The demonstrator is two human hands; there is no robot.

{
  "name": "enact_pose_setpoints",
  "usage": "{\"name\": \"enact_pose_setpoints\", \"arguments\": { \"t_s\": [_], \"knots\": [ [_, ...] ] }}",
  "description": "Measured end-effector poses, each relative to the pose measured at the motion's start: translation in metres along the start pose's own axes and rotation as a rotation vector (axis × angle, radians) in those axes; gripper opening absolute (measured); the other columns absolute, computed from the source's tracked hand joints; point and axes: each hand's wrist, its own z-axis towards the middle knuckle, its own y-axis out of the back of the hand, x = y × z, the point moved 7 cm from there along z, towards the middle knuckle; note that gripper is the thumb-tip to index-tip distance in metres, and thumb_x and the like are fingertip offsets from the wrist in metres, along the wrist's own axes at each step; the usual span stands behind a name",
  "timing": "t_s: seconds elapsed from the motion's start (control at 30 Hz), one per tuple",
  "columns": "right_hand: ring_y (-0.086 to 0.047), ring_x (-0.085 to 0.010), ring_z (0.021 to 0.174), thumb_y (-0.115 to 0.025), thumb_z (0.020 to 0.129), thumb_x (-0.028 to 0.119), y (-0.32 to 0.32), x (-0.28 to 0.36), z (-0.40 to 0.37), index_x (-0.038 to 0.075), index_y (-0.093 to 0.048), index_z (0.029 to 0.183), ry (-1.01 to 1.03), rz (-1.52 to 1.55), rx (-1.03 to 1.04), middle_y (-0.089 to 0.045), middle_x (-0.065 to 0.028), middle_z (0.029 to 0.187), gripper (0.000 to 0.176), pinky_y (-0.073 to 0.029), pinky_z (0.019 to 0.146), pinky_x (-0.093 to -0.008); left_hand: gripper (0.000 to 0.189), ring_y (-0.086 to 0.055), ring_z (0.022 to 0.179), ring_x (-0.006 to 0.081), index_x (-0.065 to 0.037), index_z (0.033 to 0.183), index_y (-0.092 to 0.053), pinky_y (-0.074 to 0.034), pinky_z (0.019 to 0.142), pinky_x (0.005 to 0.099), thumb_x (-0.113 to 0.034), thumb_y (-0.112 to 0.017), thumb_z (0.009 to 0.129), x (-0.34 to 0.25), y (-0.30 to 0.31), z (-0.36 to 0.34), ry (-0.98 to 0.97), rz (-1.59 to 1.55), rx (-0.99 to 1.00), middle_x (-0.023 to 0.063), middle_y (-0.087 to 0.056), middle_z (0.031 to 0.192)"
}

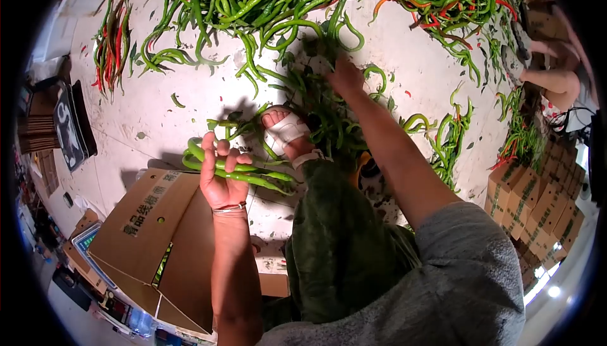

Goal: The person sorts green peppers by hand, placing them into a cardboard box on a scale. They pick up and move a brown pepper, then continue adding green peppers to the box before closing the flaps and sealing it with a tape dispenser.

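- Across the floor (392, 55), a large heap of peppers (265, 5): could slide or snarl from a pull at the tangled edge.
- Beside the left forearm, a cardboard box (183, 219): could bend pepper tips by a snag on a flap.
- Among loose pods, a sandaled foot (284, 129): could crush some by a small shift.
- Left hand (224, 182) near the box, grip part-curled around a few green peppers (262, 182): could drop one through slack fingers.
- Right hand (346, 77) below the heap, grip in shadow, cannot tell: could snap stems by blind grabbing.
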Motion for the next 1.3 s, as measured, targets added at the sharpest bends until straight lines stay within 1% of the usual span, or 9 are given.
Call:
{"name": "enact_pose_setpoints", "arguments": {
  "t_s": [0.13,0.4,0.5,0.6,0.77,0.87,1.0,1.13,1.3],
  "knots": [
    [-0.06,-0.0338,0.088,-0.059,0.074,0.034,0.039,0.001,-0.035,0.004,-0.057,0.097,-0.062,0.273,-0.097,-0.063,-0.0195,0.09,0.038,-0.046,0.076,-0.0458,0.032,-0.05,0.069,0.0103,-0.013,0.121,-0.05,-0.044,0.071,0.0329,-0.017,-0.052,0.089,0.013,-0.003,0.003,0.083,0.16,0.001,0.0028,-0.056,0.095],
    [-0.062,-0.0348,0.077,-0.058,0.078,0.03,0.093,0.151,-0.141,0.006,-0.057,0.102,0.581,0.046,0.227,-0.062,-0.0195,0.091,0.034,-0.049,0.064,-0.0454,0.054,-0.045,0.116,0.0243,-0.004,0.135,-0.032,-0.035,0.1,0.0356,-0.013,-0.054,0.086,0.056,-0.009,0.036,0.152,0.397,-0.018,0.013,-0.041,0.134],
    [-0.063,-0.0284,0.081,-0.063,0.077,0.026,0.079,0.168,-0.166,0.006,-0.057,0.107,0.627,0.049,0.237,-0.062,-0.0152,0.095,0.036,-0.05,0.068,-0.0396,0.042,-0.049,0.111,0.0248,-0.006,0.124,-0.044,-0.038,0.096,0.0371,-0.015,-0.057,0.085,0.063,-0.007,0.039,0.167,0.224,-0.058,0.0118,-0.05,0.123],
    [-0.062,-0.0241,0.075,-0.067,0.072,0.025,0.099,0.166,-0.158,0.005,-0.059,0.106,0.879,0.727,0.567,-0.063,-0.0131,0.084,0.041,-0.049,0.065,-0.0337,0.027,-0.054,0.095,0.024,-0.01,0.11,-0.054,-0.043,0.087,0.039,-0.019,-0.058,0.084,0.052,0.018,0.035,0.139,0.157,-0.212,0.0075,-0.059,0.105],
    [-0.055,-0.0289,0.091,-0.066,0.076,0.02,0.1,0.023,0.002,0.007,-0.06,0.1,0.15,0.549,-0.379,-0.056,-0.0138,0.1,0.029,-0.046,0.082,-0.0371,0.013,-0.052,0.074,0.0172,-0.012,0.098,-0.055,-0.044,0.077,0.0382,-0.019,-0.055,0.087,0.026,0.034,0.034,0.037,-0.06,-0.169,-0.0003,-0.053,0.077],
    [-0.049,-0.0353,0.106,-0.066,0.074,0.027,0.079,-0.019,0.05,0.004,-0.05,0.11,-0.183,0.149,-0.287,-0.053,-0.0187,0.112,0.045,-0.043,0.088,-0.0401,0.016,-0.048,0.075,0.015,-0.012,0.103,-0.053,-0.043,0.081,0.0381,-0.019,-0.052,0.089,0.014,0.027,0.032,-0.008,-0.061,-0.1,-0.0009,-0.049,0.078],
    [-0.06,-0.0331,0.086,-0.059,0.08,0.016,0.04,-0.039,0.08,0.003,-0.054,0.099,0.033,0.201,-0.181,-0.063,-0.0164,0.088,0.024,-0.049,0.074,-0.0404,0.02,-0.046,0.071,0.0122,-0.01,0.108,-0.052,-0.043,0.076,0.0329,-0.017,-0.05,0.089,0.007,0.027,0.027,-0.031,-0.087,-0.07,-0.0009,-0.048,0.079],
    [-0.057,-0.0164,0.064,-0.047,0.09,0.005,0.04,-0.043,0.056,0.002,-0.055,0.098,-0.318,1.728,-0.152,-0.059,-0.0083,0.081,0.011,-0.053,0.055,-0.0313,0.025,-0.046,0.067,0.0102,-0.009,0.113,-0.052,-0.042,0.068,0.0293,-0.015,-0.051,0.089,-0.003,0.033,0.018,-0.034,-0.097,-0.095,-0.001,-0.05,0.081],
    [-0.054,-0.0163,0.061,-0.063,0.084,0.018,0.017,-0.02,0.106,-0.001,-0.056,0.089,-0.297,1.545,0.089,-0.057,-0.0077,0.072,0.02,-0.047,0.045,-0.0284,0.025,-0.049,0.07,0.0113,-0.01,0.113,-0.053,-0.043,0.069,0.0308,-0.015,-0.052,0.088,-0.003,0.055,0.007,-0.024,-0.038,-0.165,0.0017,-0.059,0.097]
  ]
}}
